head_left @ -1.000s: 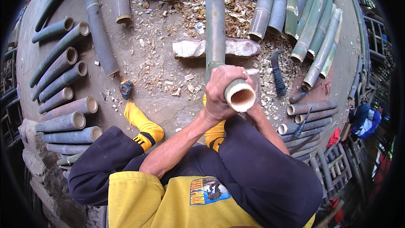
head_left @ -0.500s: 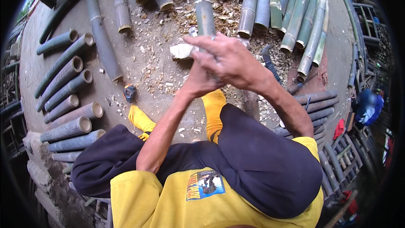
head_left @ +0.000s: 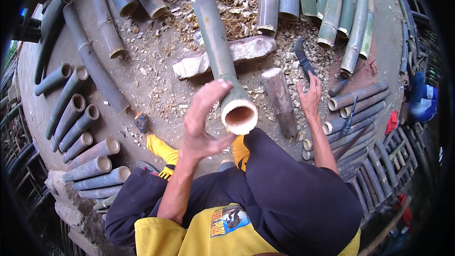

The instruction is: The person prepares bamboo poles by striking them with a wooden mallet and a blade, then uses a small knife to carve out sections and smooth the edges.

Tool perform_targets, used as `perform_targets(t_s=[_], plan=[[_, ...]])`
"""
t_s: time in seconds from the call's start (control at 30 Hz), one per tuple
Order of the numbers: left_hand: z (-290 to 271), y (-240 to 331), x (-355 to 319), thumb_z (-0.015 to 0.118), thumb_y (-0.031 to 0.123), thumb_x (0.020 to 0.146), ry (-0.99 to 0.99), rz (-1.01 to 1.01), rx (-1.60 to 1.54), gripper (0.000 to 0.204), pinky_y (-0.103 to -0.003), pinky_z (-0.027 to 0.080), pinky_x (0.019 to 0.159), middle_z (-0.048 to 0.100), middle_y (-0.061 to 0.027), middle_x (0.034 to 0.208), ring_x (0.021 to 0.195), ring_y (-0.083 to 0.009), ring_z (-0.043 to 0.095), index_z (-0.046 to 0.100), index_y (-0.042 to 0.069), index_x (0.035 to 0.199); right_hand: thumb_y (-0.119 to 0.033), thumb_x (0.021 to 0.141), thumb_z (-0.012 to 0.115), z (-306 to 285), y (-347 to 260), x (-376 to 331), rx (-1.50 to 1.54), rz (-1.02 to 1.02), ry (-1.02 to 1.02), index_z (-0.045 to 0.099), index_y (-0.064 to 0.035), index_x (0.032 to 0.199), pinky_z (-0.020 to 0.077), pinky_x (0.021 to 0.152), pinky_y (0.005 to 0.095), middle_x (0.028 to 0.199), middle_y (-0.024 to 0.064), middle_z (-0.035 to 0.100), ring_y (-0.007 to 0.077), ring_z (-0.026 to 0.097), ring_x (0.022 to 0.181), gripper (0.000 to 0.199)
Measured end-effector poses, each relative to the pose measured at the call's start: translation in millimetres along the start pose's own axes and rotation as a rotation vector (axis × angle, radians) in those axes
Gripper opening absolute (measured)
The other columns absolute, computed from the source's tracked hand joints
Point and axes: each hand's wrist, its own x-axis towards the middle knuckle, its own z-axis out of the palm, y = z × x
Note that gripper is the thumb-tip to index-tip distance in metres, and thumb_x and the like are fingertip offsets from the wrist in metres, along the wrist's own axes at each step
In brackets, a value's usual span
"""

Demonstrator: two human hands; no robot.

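A green-grey bamboo tube slopes toward me across a pale, rough block. Its hollow near end faces me. My left hand curves beside that end, thumb and fingers apart; the fingertips overlap the tube's left side, and a gap shows between palm and tube. Whether they touch it I cannot tell. Over on the right, my right hand reaches out with thumb and fingers apart. Its fingertips are at the handle end of a curved knife with a dark wrapped grip, lying among wood chips.
A short wooden post stands between tube and right hand. Cut bamboo lengths line the left, more lie at the far side, and a pile sits right. A black-and-orange object lies near my yellow-socked foot.
My hands were together above the bamboo tube and have parted. The left has come to the tube's near end, the right to the knife's handle. The whole view has shifted.
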Motion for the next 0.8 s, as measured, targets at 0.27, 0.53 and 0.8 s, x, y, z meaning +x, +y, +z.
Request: perform_targets(t_s=[0.27, 0.53, 0.8], plan=[[38.6, 15.3, 29.8, 0.079, 0.006, 0.062, 0.317, 0.033, -0.136, 0.032, -0.041, 0.052, 0.078, 0.064, -0.0091, 0.08, 0.076, -0.0247, 0.064, 0.061, 0.003, 0.089, -0.008, 0.076, 0.066, 7.2, -20.9, -3.0, 0.046, 0.017, 0.029, 0.049, -0.0006, 0.124, 0.0344, 0.096, 0.0442, 0.116, 0.0184, 0.045, 0.0331, 0.041, 0.112, 0.052], [32.1, 6.4, 38.1, 0.077, 0.011, 0.066, 0.179, 0.04, -0.26, 0.025, -0.038, 0.051, 0.074, 0.064, -0.0086, 0.077, 0.074, -0.0242, 0.065, 0.064, 0.002, 0.085, -0.008, 0.07, 0.069, 14.2, -13.5, 39.4, -0.369, -0.012, -0.027, 0.046, -0.0081, 0.127, 0.0356, 0.095, 0.044, 0.117, 0.0203, 0.048, 0.035, 0.043, 0.111, 0.061], [28.3, 4.4, 42.4, 0.074, 0.011, 0.063, 0.13, 0.11, -0.226, 0.025, -0.036, 0.049, 0.068, 0.061, -0.0088, 0.074, 0.069, -0.026, 0.062, 0.061, 0.004, 0.083, -0.009, 0.072, 0.068, 24.1, 19.5, 64.1, -0.169, 0.093, -0.192, 0.048, -0.0068, 0.123, 0.0414, 0.086, 0.0478, 0.107, 0.0241, 0.055, 0.0403, 0.053, 0.1, 0.055]])
